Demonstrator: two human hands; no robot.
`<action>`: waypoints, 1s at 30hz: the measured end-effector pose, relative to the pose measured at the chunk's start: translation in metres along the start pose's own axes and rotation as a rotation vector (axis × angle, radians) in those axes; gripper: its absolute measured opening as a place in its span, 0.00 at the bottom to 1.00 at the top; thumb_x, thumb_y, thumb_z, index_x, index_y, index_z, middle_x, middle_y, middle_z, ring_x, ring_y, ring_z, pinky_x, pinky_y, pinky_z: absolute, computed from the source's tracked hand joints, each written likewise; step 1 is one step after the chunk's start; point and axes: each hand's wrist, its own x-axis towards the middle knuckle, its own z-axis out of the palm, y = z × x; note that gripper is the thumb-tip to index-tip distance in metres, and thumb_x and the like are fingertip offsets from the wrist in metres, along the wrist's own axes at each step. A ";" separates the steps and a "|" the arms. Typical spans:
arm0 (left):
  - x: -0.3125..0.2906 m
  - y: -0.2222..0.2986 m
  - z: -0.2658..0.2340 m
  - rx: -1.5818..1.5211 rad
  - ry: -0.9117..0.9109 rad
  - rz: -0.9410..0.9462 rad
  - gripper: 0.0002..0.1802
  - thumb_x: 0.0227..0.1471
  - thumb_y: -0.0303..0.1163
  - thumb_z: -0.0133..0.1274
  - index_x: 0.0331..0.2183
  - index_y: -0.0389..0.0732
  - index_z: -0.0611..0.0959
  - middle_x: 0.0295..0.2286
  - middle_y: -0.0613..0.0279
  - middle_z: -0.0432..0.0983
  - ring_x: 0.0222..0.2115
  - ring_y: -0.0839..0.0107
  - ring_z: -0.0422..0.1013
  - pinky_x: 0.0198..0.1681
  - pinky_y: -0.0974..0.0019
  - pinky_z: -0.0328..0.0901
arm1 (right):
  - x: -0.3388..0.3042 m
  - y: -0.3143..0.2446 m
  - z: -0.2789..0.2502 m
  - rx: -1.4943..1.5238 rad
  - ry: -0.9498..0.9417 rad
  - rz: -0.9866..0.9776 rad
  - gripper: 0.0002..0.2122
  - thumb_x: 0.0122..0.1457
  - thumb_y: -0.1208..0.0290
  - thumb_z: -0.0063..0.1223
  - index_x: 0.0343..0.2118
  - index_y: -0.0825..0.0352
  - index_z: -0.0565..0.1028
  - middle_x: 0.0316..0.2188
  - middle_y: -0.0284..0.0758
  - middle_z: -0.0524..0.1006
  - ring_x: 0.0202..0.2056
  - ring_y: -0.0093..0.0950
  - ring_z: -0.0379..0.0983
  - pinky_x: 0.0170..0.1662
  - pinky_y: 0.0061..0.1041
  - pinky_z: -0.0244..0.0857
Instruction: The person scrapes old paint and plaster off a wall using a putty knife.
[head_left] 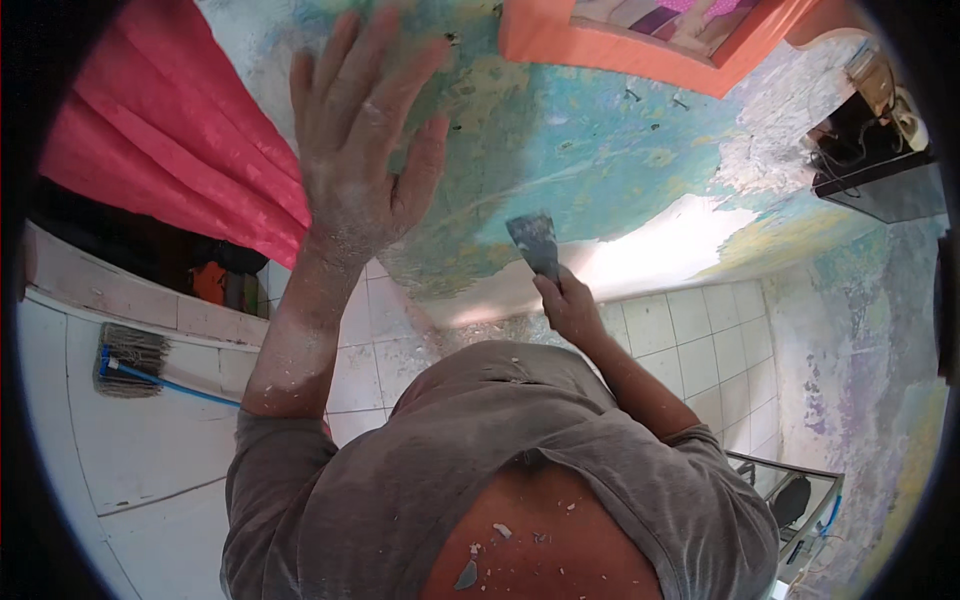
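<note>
My left hand (360, 140) is raised before the wall with its fingers spread and nothing in it. Pale dust coats its skin and the forearm. Lower and to the right, my right hand (575, 312) is closed round the handle of a putty knife (535, 240). The flat, dark blade is smeared with pale residue and points up toward the wall; whether it touches the surface I cannot tell. Patchy blue-green and yellow paint covers the wall (600, 150), with a bare white patch (670, 240) to the right of the blade. Paint flakes lie on my shirt and chest.
A pink curtain (190, 120) hangs at the left beside a dark opening. A broom (135, 362) with a blue handle lies on the white tiles (690, 340). An orange frame (620, 65) is on the wall above, and a dark box with cables (870, 150) is at right.
</note>
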 end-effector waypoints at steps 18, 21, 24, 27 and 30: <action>-0.065 0.012 0.022 0.150 -0.257 -0.131 0.29 0.57 0.41 0.53 0.60 0.52 0.73 0.67 0.46 0.47 0.69 0.49 0.37 0.66 0.39 0.18 | -0.039 0.042 -0.046 0.407 0.601 0.153 0.36 0.62 0.68 0.55 0.69 0.66 0.49 0.17 0.28 0.68 0.14 0.17 0.63 0.15 0.21 0.58; -0.075 0.028 0.053 0.121 -0.278 -0.031 0.27 0.57 0.40 0.54 0.59 0.53 0.75 0.66 0.47 0.50 0.69 0.51 0.39 0.65 0.39 0.16 | -0.026 0.008 -0.073 0.553 0.635 0.099 0.38 0.62 0.71 0.53 0.70 0.65 0.43 0.17 0.29 0.67 0.13 0.18 0.61 0.15 0.21 0.58; -0.077 0.058 0.078 -0.034 -0.476 0.111 0.24 0.57 0.37 0.54 0.56 0.52 0.77 0.63 0.51 0.59 0.68 0.54 0.47 0.66 0.39 0.16 | -0.012 -0.008 -0.079 0.703 0.708 0.141 0.39 0.62 0.73 0.51 0.70 0.62 0.39 0.16 0.29 0.67 0.12 0.19 0.60 0.15 0.21 0.57; -0.062 0.062 0.085 -0.222 -0.466 0.069 0.21 0.56 0.35 0.54 0.52 0.52 0.80 0.58 0.56 0.68 0.64 0.55 0.57 0.67 0.41 0.18 | -0.009 -0.003 -0.082 0.855 0.569 0.062 0.40 0.63 0.72 0.51 0.70 0.63 0.37 0.17 0.29 0.67 0.11 0.19 0.61 0.13 0.22 0.58; -0.046 0.045 0.088 -0.273 -0.346 0.088 0.19 0.56 0.34 0.53 0.50 0.52 0.81 0.55 0.60 0.74 0.60 0.56 0.64 0.68 0.44 0.21 | -0.018 -0.024 -0.083 0.738 0.605 0.090 0.37 0.64 0.74 0.49 0.71 0.59 0.41 0.16 0.28 0.65 0.11 0.17 0.60 0.13 0.19 0.55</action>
